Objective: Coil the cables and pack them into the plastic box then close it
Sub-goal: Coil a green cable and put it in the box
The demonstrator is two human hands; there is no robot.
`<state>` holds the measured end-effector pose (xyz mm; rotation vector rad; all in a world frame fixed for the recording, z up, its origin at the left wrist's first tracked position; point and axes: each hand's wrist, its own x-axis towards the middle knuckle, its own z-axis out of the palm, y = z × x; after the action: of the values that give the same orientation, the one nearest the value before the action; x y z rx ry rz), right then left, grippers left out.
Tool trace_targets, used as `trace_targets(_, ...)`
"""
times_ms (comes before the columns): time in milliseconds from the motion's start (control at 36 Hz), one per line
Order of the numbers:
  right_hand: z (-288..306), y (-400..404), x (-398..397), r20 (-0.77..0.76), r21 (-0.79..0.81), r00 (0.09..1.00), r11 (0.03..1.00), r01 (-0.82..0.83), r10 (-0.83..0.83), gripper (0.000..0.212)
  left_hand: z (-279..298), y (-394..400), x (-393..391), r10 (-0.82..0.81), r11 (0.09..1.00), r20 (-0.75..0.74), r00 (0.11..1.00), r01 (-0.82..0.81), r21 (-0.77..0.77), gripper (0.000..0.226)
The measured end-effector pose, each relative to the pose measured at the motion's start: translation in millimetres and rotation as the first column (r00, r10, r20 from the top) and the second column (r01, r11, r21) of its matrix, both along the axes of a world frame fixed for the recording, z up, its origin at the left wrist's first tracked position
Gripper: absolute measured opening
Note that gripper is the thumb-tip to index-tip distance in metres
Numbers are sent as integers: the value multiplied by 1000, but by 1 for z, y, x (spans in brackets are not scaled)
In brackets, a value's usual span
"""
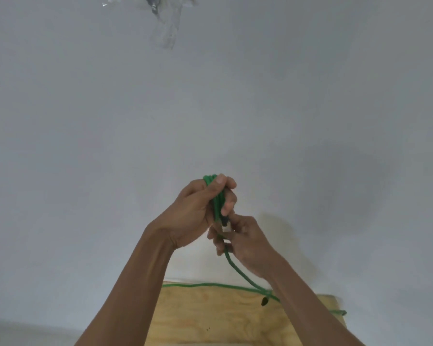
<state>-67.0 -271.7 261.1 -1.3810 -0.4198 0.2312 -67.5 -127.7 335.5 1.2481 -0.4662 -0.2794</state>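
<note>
Coiling is partway done, judging by how the cable lies. The left hand (pixel 198 208) is raised in front of a pale wall, its fingers and thumb curled tight round a small bundle of green cable loops (pixel 214 196) that stand roughly upright in the fist, several strands side by side. Just below and to the right, the right hand (pixel 245 243) touches the lower end of that bundle, its fingers bent round the same green cable (pixel 238 268) close to a dark connector with a pale tip (pixel 225 224); whether the fingertips pinch the plug itself or the cord beside it is hard to tell. From that hand the loose length drops to a plywood table (pixel 210 315), runs along its far edge, and shows a second dark plug (pixel 264 301) further right, so a good stretch is not yet wound. No plastic box appears, unless the blurred clear shape (pixel 169 23) at the top is part of one, which cannot be told. Packing and closing look entirely undone.
</note>
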Motion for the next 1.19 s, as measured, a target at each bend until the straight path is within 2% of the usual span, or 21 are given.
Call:
trace_targets(56,-3,1,-6,3,-36,1000,999,4,-4,20,3,6,7,74,995,55,996,-78,70,28)
trace_targets(139,-3,0,-11,18,-112,999,993,29,-28,18,5,18,16,176,962,150,973,-202,182,28)
trace_targets(250,12,-7,-13,223,-285,972,949,137,-73,13,-3,32,22,214,889,230,949,-287,357,28)
trace_targets(389,46,-19,-1,448,-325,891,915,240,-75,8,-20,38,19,157,860,173,972,-220,460,35)
trace_targets(472,66,-21,8,464,-295,886,941,165,-10,8,-22,32,12,76,857,123,990,-128,498,46)
trace_targets(528,75,-24,18,458,-249,889,958,142,-13,16,-21,25,5,31,892,18,999,-36,450,50)
trace_targets(639,79,-29,38,445,-238,895,959,151,-31,20,-20,12,-5,-87,970,-211,974,131,205,67)
trace_targets(750,57,-27,49,290,-85,954,991,102,-74,14,-21,5,-7,-185,975,-233,955,209,81,71)
trace_targets(806,41,-24,49,210,4,972,994,108,-106,26,-22,1,-9,-219,972,-224,950,232,30,63)
trace_targets(861,26,-20,43,132,75,988,995,73,-82,40,-23,-4,-10,-220,975,-195,956,220,-22,51)
trace_targets(944,10,-10,28,74,62,997,998,31,-36,26,-21,-9,-8,-196,978,-148,969,182,-107,36)
trace_targets(1000,-1,-2,18,21,8,998,998,56,-56,54,-18,-10,-4,-133,986,-141,981,116,-122,32)
trace_targets(1056,-10,3,10,-35,-22,996,997,81,-81,61,-14,-8,1,-70,991,-134,988,54,-120,30)
trace_targets(1139,-16,6,0,-55,-55,990,991,124,-127,35,-9,-1,9,27,994,-113,993,-39,-103,30)
trace_targets(1194,-16,6,-7,-31,-90,991,988,126,-129,27,-7,4,13,100,991,-104,990,-108,-75,29)
